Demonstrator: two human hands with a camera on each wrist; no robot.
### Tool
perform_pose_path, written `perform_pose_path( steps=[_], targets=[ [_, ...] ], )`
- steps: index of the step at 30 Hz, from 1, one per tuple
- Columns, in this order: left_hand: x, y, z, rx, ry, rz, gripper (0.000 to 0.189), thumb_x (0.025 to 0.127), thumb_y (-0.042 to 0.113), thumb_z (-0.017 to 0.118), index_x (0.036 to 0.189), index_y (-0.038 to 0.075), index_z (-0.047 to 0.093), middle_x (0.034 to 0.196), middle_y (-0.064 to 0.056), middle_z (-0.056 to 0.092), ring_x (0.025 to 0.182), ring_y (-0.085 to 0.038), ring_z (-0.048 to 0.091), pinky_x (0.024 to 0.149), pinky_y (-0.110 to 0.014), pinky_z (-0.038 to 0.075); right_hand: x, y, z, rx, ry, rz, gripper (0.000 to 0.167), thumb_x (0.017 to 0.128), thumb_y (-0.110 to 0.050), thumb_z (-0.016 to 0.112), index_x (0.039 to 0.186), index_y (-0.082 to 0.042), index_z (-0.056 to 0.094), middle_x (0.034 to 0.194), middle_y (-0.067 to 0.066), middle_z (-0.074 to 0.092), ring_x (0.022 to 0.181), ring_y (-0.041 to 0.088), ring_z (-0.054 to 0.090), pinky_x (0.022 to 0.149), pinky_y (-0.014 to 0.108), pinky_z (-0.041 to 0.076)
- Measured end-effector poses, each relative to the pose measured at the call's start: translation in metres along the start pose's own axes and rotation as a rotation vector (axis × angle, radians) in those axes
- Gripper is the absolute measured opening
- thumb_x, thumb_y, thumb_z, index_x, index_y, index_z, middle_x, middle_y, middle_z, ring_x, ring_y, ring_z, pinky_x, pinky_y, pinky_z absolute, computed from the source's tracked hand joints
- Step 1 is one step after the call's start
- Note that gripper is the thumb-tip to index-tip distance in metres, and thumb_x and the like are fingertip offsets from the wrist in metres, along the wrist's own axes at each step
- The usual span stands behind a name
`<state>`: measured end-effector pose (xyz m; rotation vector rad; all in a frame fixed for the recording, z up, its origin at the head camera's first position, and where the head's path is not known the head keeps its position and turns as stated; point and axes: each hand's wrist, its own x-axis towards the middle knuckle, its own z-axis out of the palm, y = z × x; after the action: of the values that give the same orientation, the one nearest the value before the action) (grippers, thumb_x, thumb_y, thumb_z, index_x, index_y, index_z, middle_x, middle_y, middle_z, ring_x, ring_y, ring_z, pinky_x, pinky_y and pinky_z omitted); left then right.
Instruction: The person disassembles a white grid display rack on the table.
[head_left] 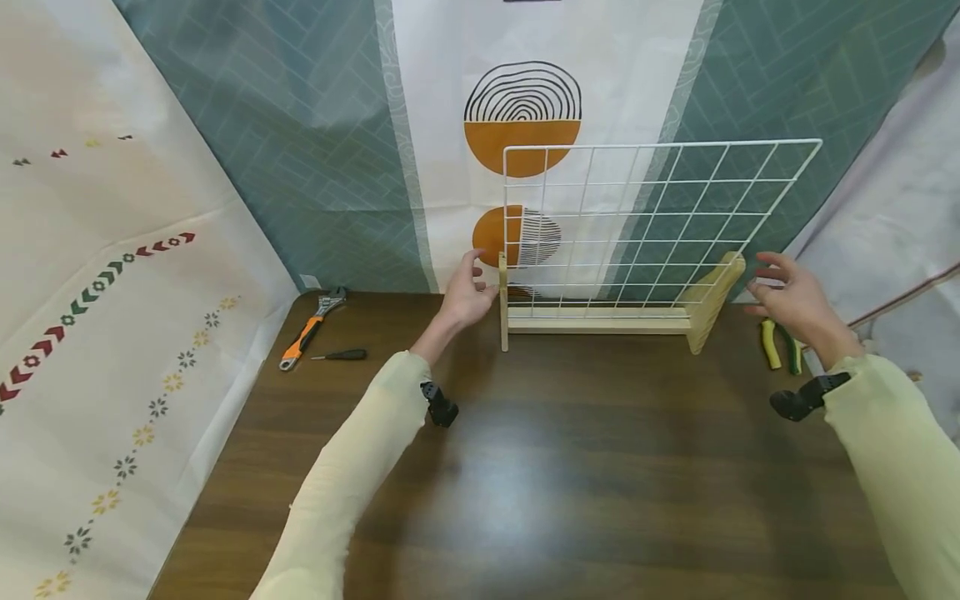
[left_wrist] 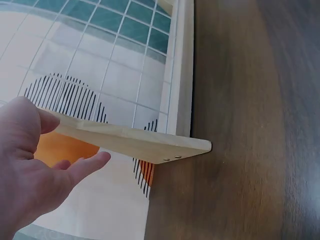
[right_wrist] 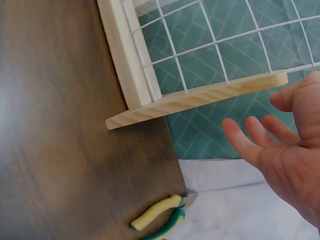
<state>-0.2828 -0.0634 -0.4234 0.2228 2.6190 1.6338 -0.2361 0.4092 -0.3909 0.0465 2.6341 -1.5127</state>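
A white wire grid [head_left: 645, 225] rises from a light wooden base with a crossbar [head_left: 600, 321], standing at the back of a brown table. My left hand [head_left: 468, 296] is beside the left wooden side panel [head_left: 503, 304], fingers loosely spread. In the left wrist view the thumb is close to that panel's edge [left_wrist: 125, 140]; whether it touches I cannot tell. My right hand [head_left: 795, 300] hovers just outside the right side panel [head_left: 712, 304], its fingers apart and relaxed. The right wrist view shows a gap between those fingers and the wooden panel [right_wrist: 200, 100]. Neither hand holds anything.
On the table's left lie an orange-handled adjustable wrench [head_left: 307, 333] and a small dark screwdriver [head_left: 345, 355]. Pliers with yellow and green handles [head_left: 771, 344] lie at the right edge, below my right hand. A patterned cloth backdrop [head_left: 315, 167] hangs behind the rack.
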Motion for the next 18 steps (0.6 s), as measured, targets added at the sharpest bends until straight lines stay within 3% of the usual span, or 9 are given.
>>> perform_pose_path(
  steps=[4, 6, 9, 13, 18],
  targets=[
    [0.006, -0.001, 0.0, -0.015, 0.004, 0.001, 0.067, 0.095, 0.0, 0.061, 0.153, 0.01, 0.03, 0.142, -0.026, 0.041, 0.124, -0.042, 0.052, 0.099, -0.044, 0.047, 0.01, -0.004, 0.002, 0.033, -0.032, 0.009, 0.064, 0.107, -0.011, 0.037, 0.159, -0.003, 0.0, 0.155, 0.038, 0.004, 0.137, 0.051, 0.023, 0.082, 0.022, 0.054],
    [0.007, 0.0, 0.0, -0.017, 0.006, 0.011, 0.067, 0.094, -0.001, 0.061, 0.153, 0.01, 0.031, 0.143, -0.026, 0.04, 0.124, -0.042, 0.053, 0.099, -0.044, 0.047, 0.013, -0.006, 0.003, 0.033, -0.038, 0.002, 0.064, 0.107, -0.01, 0.036, 0.159, -0.003, 0.0, 0.155, 0.038, 0.003, 0.134, 0.047, 0.029, 0.082, 0.022, 0.054],
    [0.009, 0.002, 0.001, -0.008, 0.003, 0.021, 0.067, 0.093, -0.002, 0.06, 0.153, 0.01, 0.032, 0.146, -0.025, 0.039, 0.122, -0.042, 0.054, 0.101, -0.043, 0.046, 0.018, -0.006, 0.007, 0.024, -0.029, -0.018, 0.062, 0.106, -0.007, 0.037, 0.158, -0.001, 0.004, 0.153, 0.038, 0.007, 0.121, 0.028, 0.043, 0.081, 0.023, 0.054],
    [0.01, 0.004, 0.005, -0.003, -0.004, 0.023, 0.064, 0.094, -0.002, 0.06, 0.152, 0.01, 0.033, 0.144, -0.026, 0.04, 0.12, -0.041, 0.055, 0.101, -0.043, 0.046, 0.023, -0.006, 0.012, 0.003, -0.012, -0.046, 0.058, 0.104, -0.003, 0.036, 0.158, 0.0, 0.012, 0.148, 0.034, 0.02, 0.108, 0.012, 0.047, 0.077, 0.021, 0.053],
    [0.011, 0.003, 0.007, -0.004, -0.007, 0.025, 0.061, 0.095, -0.002, 0.06, 0.149, 0.012, 0.035, 0.141, -0.027, 0.043, 0.119, -0.04, 0.056, 0.099, -0.043, 0.048, 0.027, -0.005, 0.017, -0.029, -0.014, -0.055, 0.057, 0.104, -0.002, 0.035, 0.156, 0.003, 0.012, 0.143, 0.03, 0.026, 0.105, 0.012, 0.049, 0.074, 0.022, 0.054]
  ],
)
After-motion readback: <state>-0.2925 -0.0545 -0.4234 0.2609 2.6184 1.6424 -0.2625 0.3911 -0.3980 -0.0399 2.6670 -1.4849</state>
